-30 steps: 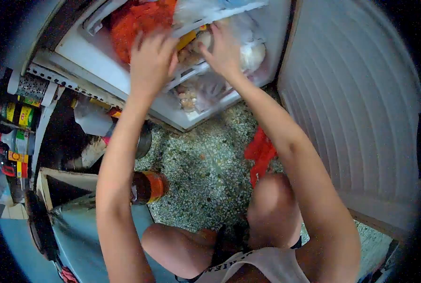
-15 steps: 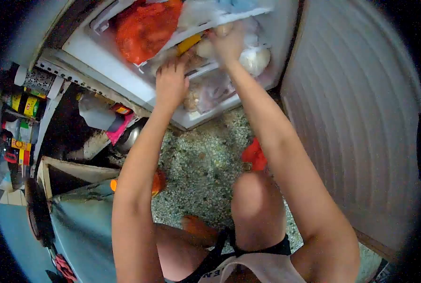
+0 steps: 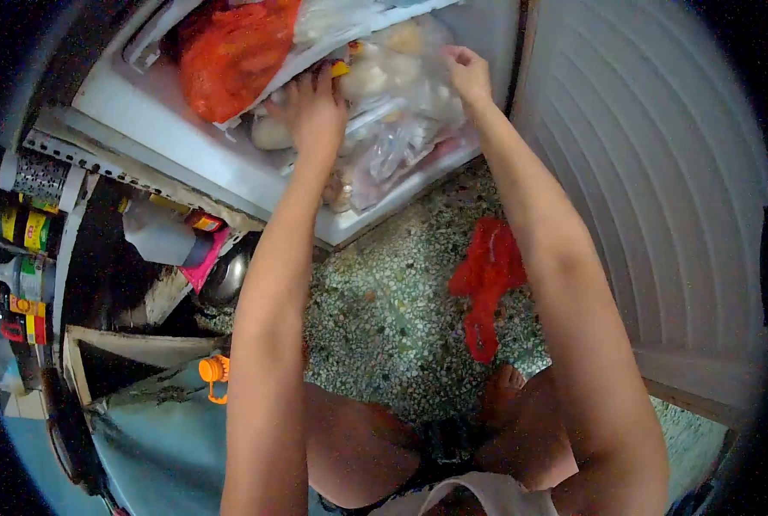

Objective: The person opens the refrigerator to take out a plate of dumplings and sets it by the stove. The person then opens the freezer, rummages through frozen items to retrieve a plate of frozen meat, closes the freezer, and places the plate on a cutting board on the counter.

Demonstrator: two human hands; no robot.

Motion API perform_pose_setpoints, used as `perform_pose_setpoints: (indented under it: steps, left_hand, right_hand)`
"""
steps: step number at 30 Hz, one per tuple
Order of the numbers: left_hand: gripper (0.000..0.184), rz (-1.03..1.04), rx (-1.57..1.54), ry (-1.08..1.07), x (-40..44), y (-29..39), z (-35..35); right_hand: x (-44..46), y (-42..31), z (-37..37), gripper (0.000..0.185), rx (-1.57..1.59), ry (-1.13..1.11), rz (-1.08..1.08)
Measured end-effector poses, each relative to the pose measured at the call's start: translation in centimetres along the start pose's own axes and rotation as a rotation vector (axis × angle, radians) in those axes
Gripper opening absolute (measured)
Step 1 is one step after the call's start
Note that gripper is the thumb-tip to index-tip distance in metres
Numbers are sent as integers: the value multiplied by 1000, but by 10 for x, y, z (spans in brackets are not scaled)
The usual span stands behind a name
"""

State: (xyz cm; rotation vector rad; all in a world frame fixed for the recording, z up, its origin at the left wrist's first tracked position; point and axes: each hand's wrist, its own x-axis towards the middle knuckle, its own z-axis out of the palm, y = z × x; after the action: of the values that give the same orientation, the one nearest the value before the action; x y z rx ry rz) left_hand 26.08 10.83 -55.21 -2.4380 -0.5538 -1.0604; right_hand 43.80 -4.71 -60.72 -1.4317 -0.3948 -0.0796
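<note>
An open refrigerator (image 3: pixel 186 159) stands in front of me, its shelves crowded with bagged food. My left hand (image 3: pixel 317 116) reaches in with fingers spread, resting among the bags beside a small yellow item (image 3: pixel 340 69). My right hand (image 3: pixel 470 77) is pinched closed at the right edge of a clear plastic bag (image 3: pixel 392 69) of pale, rounded food; the kind of food is unclear. Below it, another clear bag (image 3: pixel 401 155) lies on the lowest level. A red plastic bag (image 3: pixel 233 64) sits on the shelf above, left of my hands.
The refrigerator door (image 3: pixel 642 172) stands wide at the right. A crumpled red bag (image 3: pixel 487 279) lies on the speckled floor (image 3: pixel 384 318). To the left are a cluttered shelf unit with bottles and packets, a metal bowl (image 3: pixel 227 273) and an orange bottle cap (image 3: pixel 214 370).
My right hand has moved right, from deep among the bags to the clear bag's edge. The left hand stays among the bags. My view has shifted, and more of the red bag on the floor shows.
</note>
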Motion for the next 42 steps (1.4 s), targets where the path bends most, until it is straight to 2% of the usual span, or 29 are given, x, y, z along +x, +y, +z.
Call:
perform_pose_setpoints:
  steps: [1,4,6,8,12,14,15,16,18,19,21,23,24,26,27,29,30,31,32,33,34,35,36,38,40,42]
  left_hand:
    - [38,60,5,20,-4,-3,-4]
    - [39,106,-32,62,-10,-2,-11]
    - [39,105,-34,13,-11,-3,-17]
    - [38,140,15,31,-13,-6,-19]
    - [26,144,29,69,-11,-11,-22]
    - [22,167,29,99,-11,-14,-23]
    - [19,188,18,132,-10,-16,-23]
    - [19,189,21,131,-11,-19,-24]
    - [15,144,-122,105,-14,-23,-25]
    - [15,146,-126,106,-18,-23,-25]
    - [13,71,-81,131,-28,-22,-24]
    - [13,48,-128,137,-31,-19,-26]
    - [13,25,-173,144,-32,-17,-27]
    - [13,0,-225,141,-37,-8,-35]
    - [14,-17,-276,134,-39,-5,-38]
    - [14,28,-284,155,-43,-8,-40]
    - [15,86,-296,173,-44,-11,-42]
    - [26,105,-312,77,-50,-15,-48]
    - [26,97,-304,77,-55,-16,-54]
    - [37,53,-327,121,-60,-14,-59]
    - [48,11,-350,164,-63,-14,-62]
    - [66,5,-367,106,-62,-20,-59]
    - [66,3,-365,101,-60,-22,-55]
    - [74,-352,-656,23,-54,-24,-49]
    - [80,-335,-609,72,-50,-19,-57]
    - [81,-487,-564,-86,-52,-13,-71]
  right_hand:
    - [1,2,-4,35,-3,7,-2]
    - [1,6,-10,43,-65,-55,-44]
    - [3,4,8,59,156,-94,25]
    - [-29,-45,21,69,-338,9,-175]
    - [-9,-16,44,72,-331,-44,-259]
    - [-2,-17,39,73,-94,-170,-98]
    - [-5,-14,34,63,-136,-120,-150]
    - [-14,-26,32,63,-133,-121,-149]
    - [-31,-44,36,47,-630,570,-628]
    - [-37,-48,38,47,-633,573,-628]
    - [-51,-57,47,39,-468,271,-844]
    - [-78,-69,58,42,-481,-215,-439]
    - [-86,-74,65,42,-485,-216,-442]
    - [-95,-78,81,51,-494,-447,46]
    - [-95,-77,86,51,-497,-456,41]
    - [-88,-62,101,58,-310,-586,183]
    - [-77,-30,118,78,-57,-659,180]
    - [-87,-48,108,76,153,-722,311]
    - [-94,-76,89,75,365,-777,441]
    - [-92,-88,80,74,371,-896,579]
    - [-93,-87,79,74,372,-903,580]
    - [-94,-85,79,75,250,-960,582]
    - [-97,-83,81,76,127,-1014,587]
    - [-101,-61,97,75,68,-954,623]
    - [-105,-53,106,74,321,-961,636]
    - [-115,-71,102,71,349,-940,610]
